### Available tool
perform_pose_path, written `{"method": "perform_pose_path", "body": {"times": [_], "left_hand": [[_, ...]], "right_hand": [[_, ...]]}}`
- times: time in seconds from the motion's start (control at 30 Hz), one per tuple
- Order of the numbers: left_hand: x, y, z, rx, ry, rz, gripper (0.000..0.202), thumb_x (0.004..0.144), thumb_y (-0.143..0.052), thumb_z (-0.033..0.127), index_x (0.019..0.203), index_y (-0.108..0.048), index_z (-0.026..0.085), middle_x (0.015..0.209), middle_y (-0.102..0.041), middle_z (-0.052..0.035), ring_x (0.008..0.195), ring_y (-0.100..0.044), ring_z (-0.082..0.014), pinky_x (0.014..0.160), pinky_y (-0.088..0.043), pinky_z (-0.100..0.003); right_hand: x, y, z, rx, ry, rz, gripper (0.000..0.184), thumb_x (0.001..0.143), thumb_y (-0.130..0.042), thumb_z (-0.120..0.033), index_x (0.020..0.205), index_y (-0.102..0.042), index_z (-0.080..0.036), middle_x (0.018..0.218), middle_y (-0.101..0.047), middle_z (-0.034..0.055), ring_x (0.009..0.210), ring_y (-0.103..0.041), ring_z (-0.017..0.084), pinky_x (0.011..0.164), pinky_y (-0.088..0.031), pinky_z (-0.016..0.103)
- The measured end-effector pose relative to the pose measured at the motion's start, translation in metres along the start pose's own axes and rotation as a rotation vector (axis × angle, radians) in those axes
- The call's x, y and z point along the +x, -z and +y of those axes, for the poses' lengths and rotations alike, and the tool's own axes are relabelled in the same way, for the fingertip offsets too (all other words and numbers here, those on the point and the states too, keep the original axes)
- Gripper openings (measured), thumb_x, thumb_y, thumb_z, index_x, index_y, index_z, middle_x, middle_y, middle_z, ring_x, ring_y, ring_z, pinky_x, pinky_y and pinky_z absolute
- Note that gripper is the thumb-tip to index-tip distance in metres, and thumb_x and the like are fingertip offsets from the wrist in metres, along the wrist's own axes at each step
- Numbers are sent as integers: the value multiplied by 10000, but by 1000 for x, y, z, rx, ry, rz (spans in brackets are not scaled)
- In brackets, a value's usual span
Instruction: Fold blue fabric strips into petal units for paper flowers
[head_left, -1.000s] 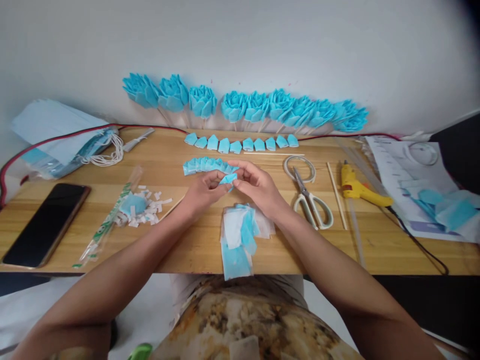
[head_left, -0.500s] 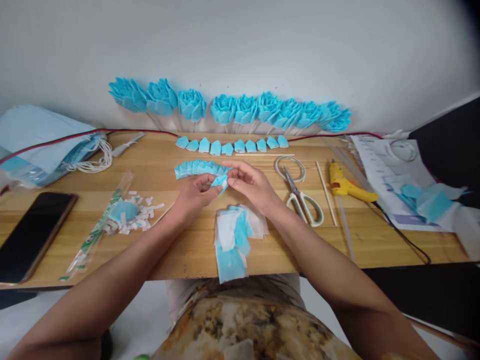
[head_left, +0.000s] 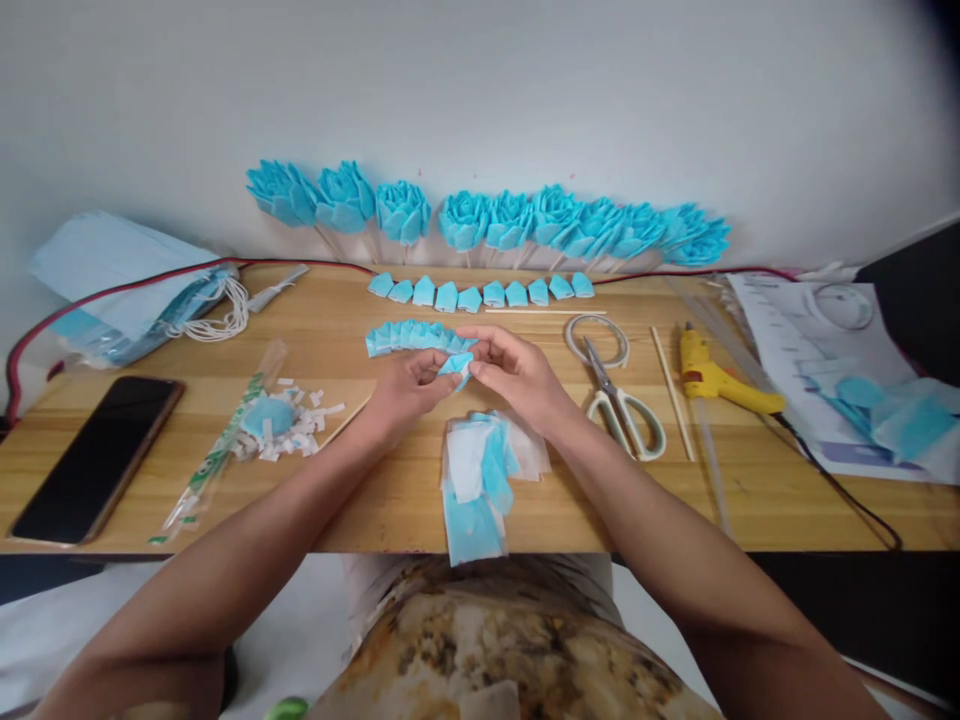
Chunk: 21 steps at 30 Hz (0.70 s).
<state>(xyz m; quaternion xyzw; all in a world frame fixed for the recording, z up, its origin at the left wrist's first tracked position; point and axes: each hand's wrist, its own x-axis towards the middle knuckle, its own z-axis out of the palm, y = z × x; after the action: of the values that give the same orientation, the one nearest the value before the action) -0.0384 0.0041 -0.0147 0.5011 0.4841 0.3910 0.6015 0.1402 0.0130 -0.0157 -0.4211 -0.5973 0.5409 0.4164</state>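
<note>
Between my two hands, above the middle of the table, is a small folded blue-and-white fabric petal (head_left: 457,367). My left hand (head_left: 412,390) pinches it from the left, thumb on top. The fingers of my right hand (head_left: 517,375) are closed on its right edge. Just behind my hands lies a row of overlapping folded blue petals (head_left: 401,337). Nearer my body, a loose pile of cut blue and white fabric pieces (head_left: 476,480) reaches over the table's front edge. Farther back, several separate folded petals (head_left: 446,296) stand in a line.
Blue fabric flowers (head_left: 510,220) on sticks lean against the wall. Scissors (head_left: 626,410), a tape roll (head_left: 598,341) and a yellow glue gun (head_left: 697,370) lie to the right. A phone (head_left: 97,460), paper scraps (head_left: 292,430) and a bag of masks (head_left: 142,290) are on the left.
The camera view has turned slightly left, so everything sits farther right. My hands still hold the petal together, which appears tilted a little differently, its blue side showing more.
</note>
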Motion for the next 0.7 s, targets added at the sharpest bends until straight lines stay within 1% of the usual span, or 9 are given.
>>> {"method": "perform_pose_path", "body": {"times": [0.13,0.2,0.3,0.47,0.53,0.6,0.63,0.7], "left_hand": [[0,3,-2,-92,-2,18,385,750,-756,470,974,-644,178,459,-337,119,408,-237,-56,440,-178,-216],[0,6,-4,-114,-15,13,387,790,-725,461,1044,-650,178,455,-337,118,402,-241,-61,437,-178,-218],[2,8,-6,-119,-8,-19,372,774,-755,456,997,-641,181,458,-341,117,403,-240,-56,438,-181,-217],[3,7,-7,-87,19,-39,371,677,-841,426,832,-611,179,480,-389,105,419,-250,-41,443,-176,-217],[3,7,-6,-108,12,-40,360,669,-844,422,786,-608,176,489,-403,98,423,-256,-39,445,-177,-219],[3,6,-6,-156,1,-30,345,677,-842,413,782,-616,174,493,-401,98,423,-252,-38,444,-169,-220],[3,7,-6,-184,-4,-19,339,677,-845,401,788,-620,173,492,-395,101,423,-248,-37,444,-162,-220],[4,7,-7,-228,-16,8,336,674,-854,384,791,-620,173,487,-383,106,421,-242,-36,442,-155,-219]], "right_hand": [[2,3,0,13,30,64,370,814,-645,-277,1180,-684,-242,870,-616,-9,814,-571,144,774,-464,301],[2,4,-1,10,36,93,369,811,-643,-271,1177,-684,-243,863,-611,-11,818,-570,147,774,-460,303],[2,5,-4,10,27,100,371,809,-643,-259,1178,-682,-237,860,-606,-13,811,-566,146,770,-458,305],[0,3,-1,18,18,73,362,817,-662,-270,1178,-684,-253,880,-624,-8,816,-580,149,792,-480,315],[1,3,2,74,11,61,379,821,-674,-287,1199,-680,-259,924,-658,0,868,-610,159,843,-500,329],[1,3,4,165,-3,43,385,849,-657,-325,1229,-670,-264,977,-686,8,928,-636,167,897,-510,348],[2,3,5,204,-20,37,376,866,-642,-346,1232,-669,-265,993,-694,11,938,-643,168,907,-512,354],[2,2,5,241,-70,32,340,875,-626,-376,1186,-680,-251,974,-699,14,909,-646,165,879,-516,349]]}}
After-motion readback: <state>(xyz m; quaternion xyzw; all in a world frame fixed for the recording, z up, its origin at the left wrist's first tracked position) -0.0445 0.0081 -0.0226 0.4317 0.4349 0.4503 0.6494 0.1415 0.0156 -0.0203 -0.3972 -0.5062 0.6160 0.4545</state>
